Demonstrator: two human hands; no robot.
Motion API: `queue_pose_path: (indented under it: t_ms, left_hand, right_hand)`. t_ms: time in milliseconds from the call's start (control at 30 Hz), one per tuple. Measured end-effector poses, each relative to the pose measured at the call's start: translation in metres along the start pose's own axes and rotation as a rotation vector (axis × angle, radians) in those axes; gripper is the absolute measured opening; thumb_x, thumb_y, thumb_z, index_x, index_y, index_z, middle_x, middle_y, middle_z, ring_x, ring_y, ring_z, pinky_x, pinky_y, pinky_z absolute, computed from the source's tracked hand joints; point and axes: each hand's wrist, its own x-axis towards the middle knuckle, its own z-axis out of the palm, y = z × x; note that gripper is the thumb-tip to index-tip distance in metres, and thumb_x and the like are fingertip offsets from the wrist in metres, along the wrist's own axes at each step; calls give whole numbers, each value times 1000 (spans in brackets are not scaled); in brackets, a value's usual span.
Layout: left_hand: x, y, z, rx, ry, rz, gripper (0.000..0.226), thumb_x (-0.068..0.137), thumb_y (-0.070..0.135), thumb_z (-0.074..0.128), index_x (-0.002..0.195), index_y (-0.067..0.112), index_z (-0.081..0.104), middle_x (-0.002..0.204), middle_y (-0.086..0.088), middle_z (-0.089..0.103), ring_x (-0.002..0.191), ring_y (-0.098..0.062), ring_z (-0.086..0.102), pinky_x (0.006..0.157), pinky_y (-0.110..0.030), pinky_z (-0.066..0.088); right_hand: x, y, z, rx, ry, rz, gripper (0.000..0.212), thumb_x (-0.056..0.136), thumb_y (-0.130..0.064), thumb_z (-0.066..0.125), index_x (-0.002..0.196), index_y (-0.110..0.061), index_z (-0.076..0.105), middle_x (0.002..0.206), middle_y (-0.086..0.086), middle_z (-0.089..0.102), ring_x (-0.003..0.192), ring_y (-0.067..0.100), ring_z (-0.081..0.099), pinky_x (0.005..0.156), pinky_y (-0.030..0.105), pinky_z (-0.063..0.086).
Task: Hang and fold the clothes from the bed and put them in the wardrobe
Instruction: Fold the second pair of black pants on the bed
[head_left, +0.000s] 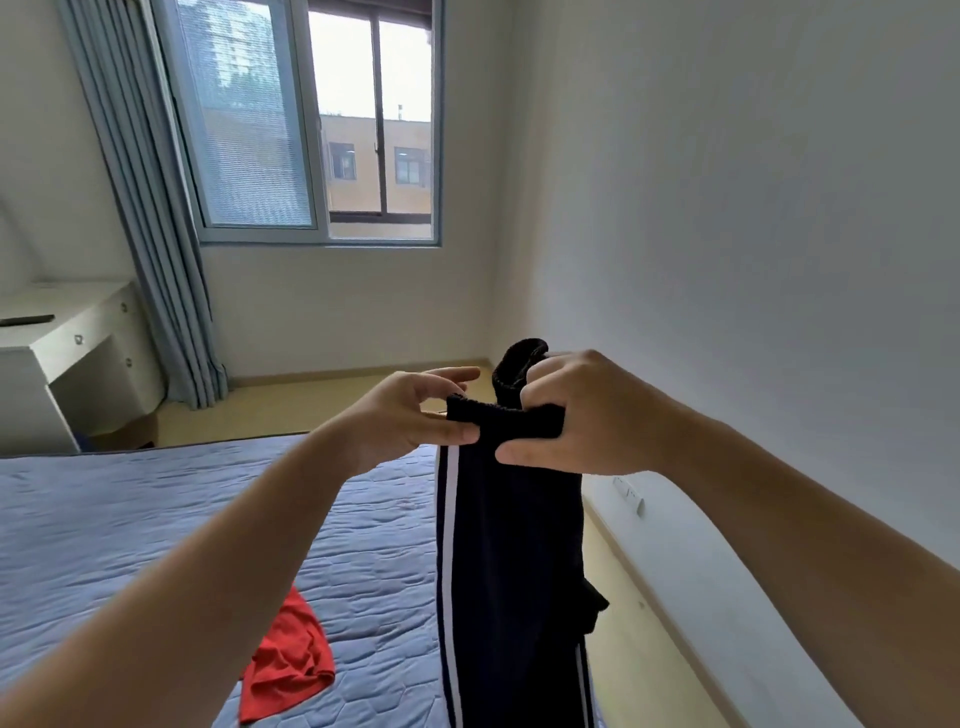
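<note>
1. The right hand (582, 415) grips the waistband of the dark trousers (511, 545), fingers curled over the top, thumb pressed on the front.
2. The left hand (410, 415) pinches the waistband's left edge.
3. The trousers hang beside the bed (130, 519).
4. A red garment (291, 660) lies on the bed.

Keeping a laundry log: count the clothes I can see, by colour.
Black: 1, trousers, held by left hand and right hand.
Red: 1, garment lying on the bed.
Total: 2
</note>
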Motion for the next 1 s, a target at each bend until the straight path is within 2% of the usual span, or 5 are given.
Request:
queue_pose_path:
  t_ms: [233,367,533,800,1000]
  left_hand:
    - [14,-17,5,-186,-228,81,17,69,-3,73,77,8,63,153,8,48,141,-8,43,105,-35,37]
    - [22,-17,23,-465,-375,72,21,62,-1,64,68,12,50,85,1,64,71,-15,59,64,-25,47]
    - [34,-8,45,-668,-390,13,25,62,-4,58,68,12,40,70,-8,49,56,-20,52,53,-25,45]
    - [40,21,41,-158,-261,61,21,54,9,79,58,17,59,64,-3,52,62,-18,52,60,-24,43]
    - [41,43,32,51,-120,84,42,50,24,85,86,6,74,85,-14,61,83,-26,53,81,-41,36]
  right_hand:
    - [-4,-13,-6,-197,-31,-53,50,77,-57,73,54,-33,36,52,-19,34,50,0,41,52,13,22]
    - [-6,-16,-13,-113,-13,-54,56,77,-52,77,53,-43,26,50,-19,34,50,6,44,53,14,25]
    - [-13,-12,-16,30,18,16,57,77,-42,81,50,-43,31,49,-15,38,51,15,45,51,13,29]
    - [-41,2,-40,94,-170,273,38,82,-62,67,59,-36,50,57,-9,46,52,10,45,52,23,35]
    - [-49,18,-56,-136,-261,452,30,83,-71,51,95,-44,59,76,-17,64,70,1,61,62,27,47]
